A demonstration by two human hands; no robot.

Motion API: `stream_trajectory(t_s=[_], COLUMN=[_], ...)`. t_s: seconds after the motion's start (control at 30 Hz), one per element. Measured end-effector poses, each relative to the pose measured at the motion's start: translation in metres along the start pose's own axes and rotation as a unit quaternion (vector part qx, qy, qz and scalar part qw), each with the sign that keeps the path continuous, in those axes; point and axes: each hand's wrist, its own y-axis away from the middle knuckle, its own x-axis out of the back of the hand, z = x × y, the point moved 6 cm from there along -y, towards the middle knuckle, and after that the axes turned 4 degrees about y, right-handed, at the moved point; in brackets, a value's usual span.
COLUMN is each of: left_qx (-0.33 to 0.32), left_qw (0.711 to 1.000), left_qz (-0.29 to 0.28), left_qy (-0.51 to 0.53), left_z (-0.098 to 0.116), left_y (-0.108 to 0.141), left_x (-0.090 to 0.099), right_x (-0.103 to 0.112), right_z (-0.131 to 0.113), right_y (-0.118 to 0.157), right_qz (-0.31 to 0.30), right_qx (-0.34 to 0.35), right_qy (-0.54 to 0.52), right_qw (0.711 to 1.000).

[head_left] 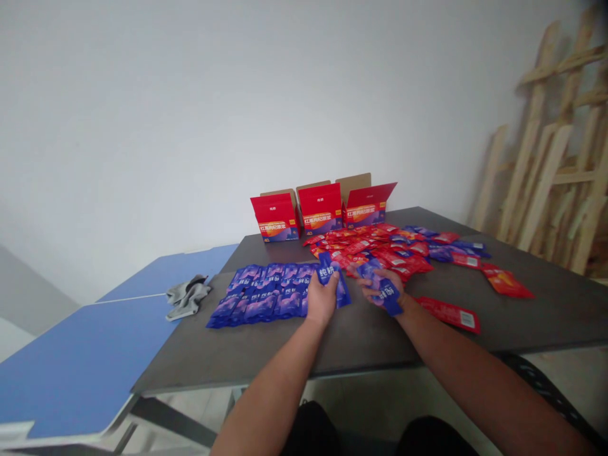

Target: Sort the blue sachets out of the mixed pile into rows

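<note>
My left hand (322,297) is closed on a blue pouch (327,269) at the right end of the blue pouch rows (270,294), which lie overlapping on the dark table. Just to the right, my right hand (387,286) grips another blue pouch (390,296), its spouted end pointing down toward me. Whether more than one pouch is in either hand I cannot tell. Behind my right hand spreads a heap of red pouches (375,244). A single red pouch (451,313) lies beside my right forearm, partly covered by it.
Three open red cartons (278,225) stand along the table's back edge. More blue pouches (441,252) and a red pouch (507,282) lie at the right. A grey cloth (187,296) rests at the left, by a blue table (90,354). Wooden frames (546,171) lean on the wall.
</note>
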Motion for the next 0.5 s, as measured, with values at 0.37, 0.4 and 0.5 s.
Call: stream_trajectory(t_s=[0.37, 0.4, 0.5], left_qx=[0.127, 0.130, 0.127], left_qw=[0.824, 0.812, 0.793], left_qz=[-0.060, -0.076, -0.107], left_qy=[-0.549, -0.565, -0.587], left_z=[-0.014, -0.017, -0.024], left_y=[-0.066, -0.067, -0.068], left_x=[0.144, 0.146, 0.145], right_x=[-0.002, -0.003, -0.008], right_z=[0.002, 0.002, 0.002], right_y=[-0.005, -0.005, -0.005], right_qz=[0.021, 0.022, 0.020], right_qx=[0.005, -0.002, -0.015], right_qy=[-0.036, -0.034, -0.048], right_qw=[0.999, 0.999, 0.999])
